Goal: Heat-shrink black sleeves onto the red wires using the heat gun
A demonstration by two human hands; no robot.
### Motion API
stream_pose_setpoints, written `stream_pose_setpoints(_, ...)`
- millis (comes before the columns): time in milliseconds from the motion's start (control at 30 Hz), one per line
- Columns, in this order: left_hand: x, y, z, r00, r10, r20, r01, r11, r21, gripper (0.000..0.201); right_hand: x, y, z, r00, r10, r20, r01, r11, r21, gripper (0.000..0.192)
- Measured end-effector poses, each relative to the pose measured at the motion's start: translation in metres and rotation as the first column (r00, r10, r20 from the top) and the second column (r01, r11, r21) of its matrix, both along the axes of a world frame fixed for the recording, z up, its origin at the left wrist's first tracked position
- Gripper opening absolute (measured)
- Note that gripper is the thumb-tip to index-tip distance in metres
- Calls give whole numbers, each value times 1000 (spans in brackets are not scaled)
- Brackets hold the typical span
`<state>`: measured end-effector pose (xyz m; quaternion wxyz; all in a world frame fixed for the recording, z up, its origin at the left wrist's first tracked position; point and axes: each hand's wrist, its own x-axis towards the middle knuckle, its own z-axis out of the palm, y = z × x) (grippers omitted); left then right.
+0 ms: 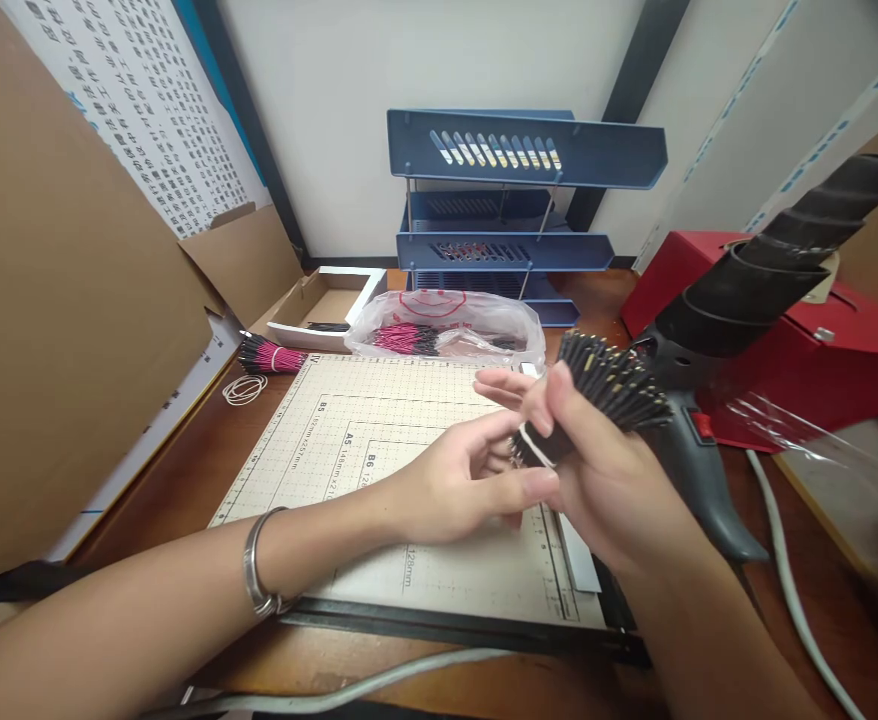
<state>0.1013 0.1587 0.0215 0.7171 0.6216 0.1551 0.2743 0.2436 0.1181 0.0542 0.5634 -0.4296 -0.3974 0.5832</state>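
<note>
The right hand (604, 480) has its fingers (559, 395) closed around a bundle of black wires (604, 390), gripping it near its lower end, where a white rubber band (533, 440) circles it; the gold-tipped ends fan out up and to the right, above the hand. The left hand (469, 480) meets it from the left, thumb and fingers closed on the banded end, though exactly what they pinch there is hard to make out. A metal bangle (259, 565) sits on the left wrist.

Both hands hover over a paper trimmer (379, 440) with a gridded cream board, lying on a brown wooden worktop (184, 450). Just right of the hands, a grey heat gun (709, 440) with a red switch lies by a red box (821, 350).

Behind the trimmer, a clear plastic bag (446, 325) holds pink-and-black wires. To its left, another banded wire bundle (266, 355) lies on the worktop with loose rubber bands (244, 390) beside it, near a shallow cardboard box (319, 305) whose contents I cannot tell. A blue three-tier letter tray (521, 190) stands against the white wall, and cardboard sheets (71, 330) lean at the left.
</note>
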Motion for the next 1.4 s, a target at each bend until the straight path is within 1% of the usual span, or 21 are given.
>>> stream_pose_setpoints(67, 0, 0, -1, 998, 60, -4, -60, 998, 3, 51, -5, -1, -2, 998, 27, 50, -23, 996, -81, 49)
stream_pose_setpoints(133, -1, 1, -1, 998, 66, -3, -66, 998, 13, 47, -8, -2, -3, 995, 79, 54, -70, 988, -139, 56)
stream_pose_setpoints(200, -1, 1, 0, 999, 33, 8, -34, 999, 19, 42, -8, -3, -2, 995, 98, 12, -96, 989, -111, 53)
stream_pose_setpoints(267, -2, 1, 1, 1000, 14, 5, -14, 1000, 9, 40, -6, -2, -1, 996, 86, -37, -87, 996, -33, 50)
stream_pose_setpoints(333, -2, 1, 1, 1000, 14, -17, -14, 1000, -4, 43, -3, -1, 0, 994, 79, -70, -78, 997, 14, 53)
stream_pose_setpoints(433, -3, 1, 0, 998, 26, -50, -26, 1000, 8, 46, -1, 0, 1, 993, 78, -87, -79, 997, -8, 55)
stream_pose_setpoints(533, -3, 1, -1, 997, 41, -64, -40, 999, 21, 45, 1, -1, 3, 996, 28, -83, -30, 999, -25, 56)
stream_pose_setpoints(600, -4, 0, 0, 997, 41, -62, -41, 999, -3, 45, 3, -2, 5, 996, -2, -88, 0, 1000, -20, 56)
stream_pose_setpoints(700, -4, 0, 0, 999, 21, -39, -24, 997, -75, 46, 4, -2, 7, 994, -37, -105, 37, 999, -1, 56)
stream_pose_setpoints(767, -4, 0, 0, 1000, 19, -21, -21, 995, -98, 50, 4, -1, 4, 996, -14, -93, 13, 1000, -16, 56)
stream_pose_setpoints(833, -4, 0, -1, 999, 43, -17, -44, 995, -89, 51, 2, 0, 1, 997, 41, -64, -43, 998, -42, 56)
stream_pose_setpoints(900, -3, 1, -1, 998, 62, -25, -64, 996, -67, 48, 0, -1, -2, 995, 83, -47, -86, 995, -48, 55)
stream_pose_setpoints(933, -3, 1, -2, 998, 63, -26, -64, 996, -61, 45, 0, -1, -2, 995, 82, -49, -84, 996, -42, 54)
stream_pose_setpoints(1033, -2, 2, -2, 999, 40, 8, -39, 997, -72, 37, -1, -3, 2, 996, 27, -86, -30, 999, -38, 54)
stream_pose_setpoints(1167, -2, 2, -3, 998, 39, 45, -33, 992, -123, 30, 0, -3, 7, 986, -29, -163, 22, 999, -49, 56)
stream_pose_setpoints(1200, -2, 1, -3, 998, 45, 49, -38, 989, -143, 29, 1, -2, 7, 981, -39, -188, 35, 999, -29, 56)
stream_pose_setpoints(1300, -2, 1, -3, 996, 71, 53, -59, 978, -198, 25, 4, 3, 6, 956, -85, -280, 114, 990, 88, 57)
stream_pose_setpoints(1367, -3, 2, -1, 996, 79, 44, -69, 978, -198, 22, 7, 6, 5, 935, -110, -338, 163, 978, 133, 58)
stream_pose_setpoints(1400, -3, 2, 1, 996, 82, 32, -75, 981, -180, 20, 8, 7, 5, 926, -118, -358, 175, 976, 131, 57)
